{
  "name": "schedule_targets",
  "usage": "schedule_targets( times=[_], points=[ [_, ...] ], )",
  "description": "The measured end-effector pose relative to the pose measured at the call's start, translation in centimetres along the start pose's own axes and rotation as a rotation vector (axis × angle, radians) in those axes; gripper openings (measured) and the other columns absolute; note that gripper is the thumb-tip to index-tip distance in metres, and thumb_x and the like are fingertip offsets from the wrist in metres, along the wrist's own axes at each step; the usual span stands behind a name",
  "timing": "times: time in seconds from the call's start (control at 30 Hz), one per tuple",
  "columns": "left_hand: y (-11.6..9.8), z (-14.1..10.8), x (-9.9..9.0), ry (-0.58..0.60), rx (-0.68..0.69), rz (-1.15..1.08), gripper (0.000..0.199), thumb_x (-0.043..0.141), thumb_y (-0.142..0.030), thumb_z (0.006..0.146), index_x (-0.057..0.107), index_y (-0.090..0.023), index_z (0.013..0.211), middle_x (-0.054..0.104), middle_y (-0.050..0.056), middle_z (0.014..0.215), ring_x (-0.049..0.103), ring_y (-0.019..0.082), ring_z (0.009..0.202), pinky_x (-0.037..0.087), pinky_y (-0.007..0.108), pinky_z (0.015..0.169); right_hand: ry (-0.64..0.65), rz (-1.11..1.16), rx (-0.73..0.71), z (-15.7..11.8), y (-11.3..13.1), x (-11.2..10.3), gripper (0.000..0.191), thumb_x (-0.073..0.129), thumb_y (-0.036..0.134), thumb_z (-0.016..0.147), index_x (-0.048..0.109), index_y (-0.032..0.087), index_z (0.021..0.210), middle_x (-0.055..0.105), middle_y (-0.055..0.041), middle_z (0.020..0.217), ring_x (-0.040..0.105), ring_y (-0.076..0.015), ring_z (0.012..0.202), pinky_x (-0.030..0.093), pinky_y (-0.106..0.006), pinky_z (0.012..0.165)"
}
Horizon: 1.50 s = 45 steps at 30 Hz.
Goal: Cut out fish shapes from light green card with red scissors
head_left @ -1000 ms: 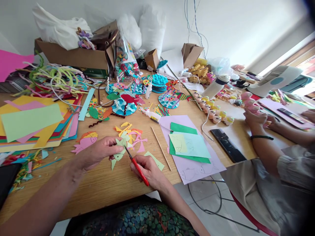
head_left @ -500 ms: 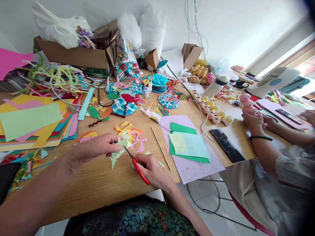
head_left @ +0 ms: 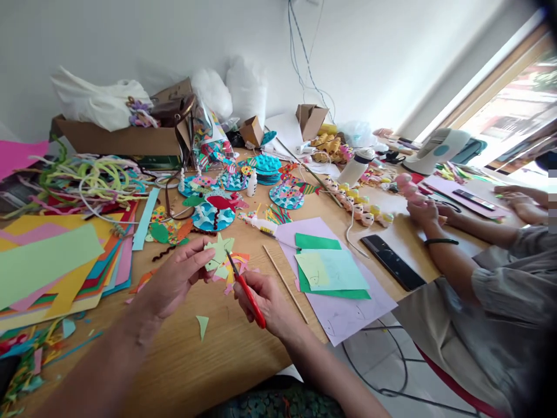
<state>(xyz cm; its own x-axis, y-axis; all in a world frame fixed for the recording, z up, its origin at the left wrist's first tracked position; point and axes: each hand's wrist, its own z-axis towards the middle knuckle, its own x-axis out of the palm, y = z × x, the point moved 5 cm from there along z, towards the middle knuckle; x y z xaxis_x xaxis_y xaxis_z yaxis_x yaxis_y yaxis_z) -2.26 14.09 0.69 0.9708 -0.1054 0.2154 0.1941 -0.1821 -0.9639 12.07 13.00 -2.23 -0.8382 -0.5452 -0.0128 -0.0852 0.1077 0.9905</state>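
Note:
A pale green paper fish cutout [head_left: 221,249] with pencil lines is pinched in my left hand [head_left: 185,270], between thumb and fingers. My right hand [head_left: 261,299] is closed round the red handles of a pair of scissors [head_left: 251,301]. Their dark blades reach the right side of the green paper. Below my hands a pale green paper scrap [head_left: 202,327] lies on the wooden table [head_left: 174,371]. Orange, yellow and pink paper offcuts [head_left: 241,262] lie just behind the scissors, partly hidden by them.
A wooden stick [head_left: 285,284] lies right of my right hand, beside a lilac sheet [head_left: 343,313] with drawn fish. Coloured paper sheets [head_left: 52,249] are stacked at the left. A phone [head_left: 391,261] lies near another person's hands [head_left: 424,215]. Blue decorated discs [head_left: 213,217] stand behind.
My left hand has lifted and turned the green paper cutout. A green scrap has come off and lies on the table. The view has shifted, with the scissors still at the paper.

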Motion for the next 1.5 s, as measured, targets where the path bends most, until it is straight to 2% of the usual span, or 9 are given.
schedule_targets(
  times=[0.17, 0.27, 0.53, 0.73, 1.07, 1.5],
  points=[
    [-2.0, 0.9, 0.5, -0.032, 0.075, 0.050, 0.021, 0.063, -0.032, 0.073, 0.052, -0.019, 0.060, 0.049, -0.006, 0.052, 0.043, 0.009, 0.051, 0.037, 0.022, 0.052, -0.032, -0.089, -0.072, 1.1, 2.0, 0.2, 0.043, 0.052, 0.054, 0.080, 0.043, 0.019, 0.058, 0.034, 0.0056, 0.050, 0.031, -0.0076, 0.048, 0.024, -0.021, 0.044],
    [-2.8, 0.9, 0.3, -0.075, 0.095, 0.101, 0.019, 0.063, -0.031, 0.069, 0.051, -0.019, 0.060, 0.046, -0.007, 0.050, 0.040, 0.008, 0.049, 0.034, 0.023, 0.050, -0.045, -0.107, -0.080, 1.3, 2.5, 0.2, 0.041, 0.052, 0.051, 0.081, 0.043, 0.018, 0.058, 0.035, 0.0054, 0.050, 0.032, -0.0077, 0.049, 0.025, -0.020, 0.045],
    [-4.0, 0.9, -0.2, -0.116, 0.044, 0.215, 0.016, 0.061, -0.032, 0.062, 0.049, -0.021, 0.061, 0.045, -0.008, 0.046, 0.037, 0.010, 0.048, 0.031, 0.025, 0.050, 0.003, -0.158, -0.103, 1.0, 3.3, 0.4, 0.040, 0.052, 0.050, 0.083, 0.043, 0.018, 0.061, 0.039, 0.0051, 0.052, 0.035, -0.0070, 0.048, 0.028, -0.019, 0.045],
    [-4.2, 0.5, 0.1, -0.022, 0.081, 0.249, 0.019, 0.058, -0.032, 0.066, 0.048, -0.021, 0.055, 0.044, -0.006, 0.048, 0.036, 0.010, 0.050, 0.032, 0.025, 0.050, 0.017, -0.122, -0.123, 0.8, 3.3, 0.9, 0.043, 0.048, 0.055, 0.084, 0.043, 0.018, 0.062, 0.044, 0.0040, 0.055, 0.040, -0.0067, 0.046, 0.031, -0.018, 0.043],
    [-4.2, 0.4, 0.2, 0.009, 0.114, 0.232, 0.019, 0.058, -0.030, 0.068, 0.051, -0.021, 0.053, 0.046, -0.005, 0.049, 0.038, 0.011, 0.049, 0.032, 0.025, 0.049, -0.020, -0.305, -0.202, 0.5, 3.8, 0.6, 0.047, 0.041, 0.054, 0.090, 0.043, 0.018, 0.060, 0.038, 0.0031, 0.055, 0.035, -0.0089, 0.053, 0.029, -0.020, 0.048],
    [-3.9, 0.5, 0.2, 0.097, 0.086, 0.202, 0.018, 0.059, -0.026, 0.070, 0.052, -0.020, 0.055, 0.046, -0.006, 0.051, 0.037, 0.010, 0.050, 0.033, 0.022, 0.047, -0.048, -0.344, -0.203, 0.1, 3.9, 0.5, 0.036, 0.049, 0.040, 0.089, 0.044, 0.017, 0.061, 0.037, 0.0047, 0.057, 0.032, -0.0079, 0.054, 0.025, -0.021, 0.049]
  ],
)
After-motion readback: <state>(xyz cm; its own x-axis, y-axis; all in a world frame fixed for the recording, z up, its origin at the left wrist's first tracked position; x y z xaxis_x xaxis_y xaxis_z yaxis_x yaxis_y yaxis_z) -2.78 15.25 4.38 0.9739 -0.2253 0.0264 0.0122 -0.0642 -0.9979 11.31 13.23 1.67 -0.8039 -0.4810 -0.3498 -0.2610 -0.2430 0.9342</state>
